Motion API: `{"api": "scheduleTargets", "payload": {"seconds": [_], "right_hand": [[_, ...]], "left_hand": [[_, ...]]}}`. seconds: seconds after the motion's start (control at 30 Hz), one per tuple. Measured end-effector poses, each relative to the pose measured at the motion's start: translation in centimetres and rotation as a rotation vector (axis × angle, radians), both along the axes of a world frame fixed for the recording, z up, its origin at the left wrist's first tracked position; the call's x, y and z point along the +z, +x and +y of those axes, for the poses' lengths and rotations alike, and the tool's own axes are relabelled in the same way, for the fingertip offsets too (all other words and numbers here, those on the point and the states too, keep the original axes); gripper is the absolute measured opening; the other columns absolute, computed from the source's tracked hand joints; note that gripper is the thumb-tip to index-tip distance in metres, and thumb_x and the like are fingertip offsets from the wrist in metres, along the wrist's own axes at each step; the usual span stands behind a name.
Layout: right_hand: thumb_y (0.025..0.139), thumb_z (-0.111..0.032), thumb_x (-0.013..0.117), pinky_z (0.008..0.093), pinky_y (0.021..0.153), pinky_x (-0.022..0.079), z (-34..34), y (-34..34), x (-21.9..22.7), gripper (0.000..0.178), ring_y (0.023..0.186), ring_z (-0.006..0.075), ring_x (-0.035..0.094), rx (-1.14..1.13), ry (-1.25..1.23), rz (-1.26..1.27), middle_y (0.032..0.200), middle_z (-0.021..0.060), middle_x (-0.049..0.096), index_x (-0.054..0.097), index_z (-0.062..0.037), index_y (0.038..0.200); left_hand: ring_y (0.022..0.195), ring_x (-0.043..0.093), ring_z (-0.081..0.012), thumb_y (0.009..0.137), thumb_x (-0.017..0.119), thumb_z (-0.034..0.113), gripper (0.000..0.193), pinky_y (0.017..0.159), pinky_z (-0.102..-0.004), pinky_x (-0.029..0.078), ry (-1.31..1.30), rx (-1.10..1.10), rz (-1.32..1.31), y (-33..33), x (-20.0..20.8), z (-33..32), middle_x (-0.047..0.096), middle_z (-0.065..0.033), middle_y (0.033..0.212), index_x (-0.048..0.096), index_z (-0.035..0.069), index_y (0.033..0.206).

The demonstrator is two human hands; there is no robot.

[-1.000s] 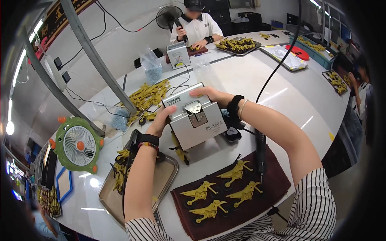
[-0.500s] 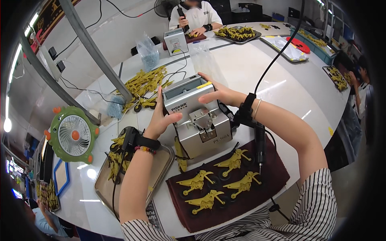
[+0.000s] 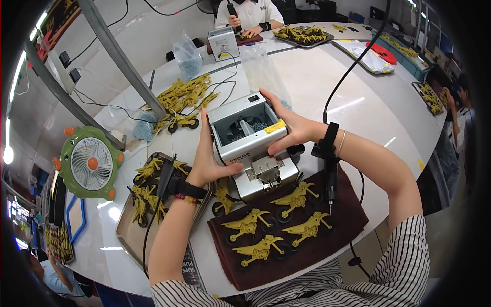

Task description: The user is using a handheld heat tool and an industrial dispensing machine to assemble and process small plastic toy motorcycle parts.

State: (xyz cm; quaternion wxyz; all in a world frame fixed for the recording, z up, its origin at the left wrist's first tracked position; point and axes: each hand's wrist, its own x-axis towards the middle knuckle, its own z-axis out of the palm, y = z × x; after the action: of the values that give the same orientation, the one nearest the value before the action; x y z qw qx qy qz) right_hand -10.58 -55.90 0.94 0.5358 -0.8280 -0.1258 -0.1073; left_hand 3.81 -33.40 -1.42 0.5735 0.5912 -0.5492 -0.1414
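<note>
Two hands [image 3: 245, 148] grip one screw feeder [image 3: 253, 146].

top: white shirt with thin black stripes, short sleeves | left hand [image 3: 207, 161]: black wrist strap [image 3: 180, 188] with a black cord, thin bracelet of red and dark beads beside it | right hand [image 3: 292, 128]: black wrist strap [image 3: 327, 140], thin pale bangle [image 3: 341, 143] | forearms bare
</note>
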Motion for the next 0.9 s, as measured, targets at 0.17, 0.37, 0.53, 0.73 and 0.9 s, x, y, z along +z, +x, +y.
{"api": "scheduleTargets", "payload": {"seconds": [0.17, 0.37, 0.53, 0.73, 0.9], "right_hand": [[0.057, -0.030, 0.088, 0.0369, 0.114, 0.016, 0.0, -0.2, 0.1, 0.137, 0.138, 0.0330, 0.022, -0.006, -0.013, 0.033, 0.148, 0.0232, 0.019, -0.011, -0.0052, 0.148], [0.064, -0.025, 0.084, 0.0320, 0.107, 0.029, -1.3, 1.8, 1.6, 0.109, 0.127, 0.0243, 0.040, -0.140, 0.097, 0.129, 0.138, 0.0170, 0.041, 0.017, -0.0011, 0.147], [0.076, -0.062, 0.058, 0.0274, 0.078, 0.041, -1.3, 8.8, 2.7, 0.064, 0.091, 0.0153, 0.057, -0.157, 0.341, 0.443, 0.104, 0.0023, 0.062, 0.061, -0.0109, 0.115], [0.071, -0.049, 0.072, 0.0280, 0.085, 0.042, -2.6, 7.2, 0.8, 0.086, 0.105, 0.0208, 0.052, -0.147, 0.309, 0.233, 0.118, 0.0164, 0.054, 0.041, 0.0059, 0.130], [0.066, -0.043, 0.080, 0.0332, 0.108, 0.028, -0.7, 4.1, 2.5, 0.114, 0.129, 0.0324, 0.038, -0.199, 0.229, 0.216, 0.137, 0.0286, 0.038, 0.016, 0.0123, 0.142]], "left_hand": [[0.135, 0.031, -0.0303, 0.051, 0.086, 0.036, 0.141, 0.112, -0.0352, 0.022, -0.016, 0.003, 0.014, -0.1, -0.3, 0.0, 0.029, -0.0217, 0.146, -0.010, 0.000, 0.148], [0.130, 0.039, -0.0277, 0.058, 0.084, 0.025, 0.130, 0.110, -0.0354, 0.027, -0.019, 0.010, 0.004, 2.7, 0.2, -1.5, 0.028, -0.0187, 0.148, -0.004, 0.002, 0.150], [0.105, 0.056, -0.0199, 0.080, 0.061, 0.047, 0.065, 0.094, -0.0327, 0.040, 0.233, 0.091, 0.614, 6.8, 2.3, -3.1, 0.061, -0.0109, 0.112, 0.050, 0.003, 0.127], [0.124, 0.042, -0.0234, 0.072, 0.068, 0.048, 0.095, 0.104, -0.0347, 0.032, 0.213, 0.038, 0.494, 5.3, 1.9, -2.7, 0.043, -0.0151, 0.137, 0.028, 0.000, 0.144], [0.135, 0.032, -0.0260, 0.068, 0.072, 0.044, 0.114, 0.111, -0.0352, 0.024, 0.066, 0.030, 0.376, 3.6, 1.2, -1.8, 0.030, -0.0167, 0.147, 0.006, 0.002, 0.151]]}}
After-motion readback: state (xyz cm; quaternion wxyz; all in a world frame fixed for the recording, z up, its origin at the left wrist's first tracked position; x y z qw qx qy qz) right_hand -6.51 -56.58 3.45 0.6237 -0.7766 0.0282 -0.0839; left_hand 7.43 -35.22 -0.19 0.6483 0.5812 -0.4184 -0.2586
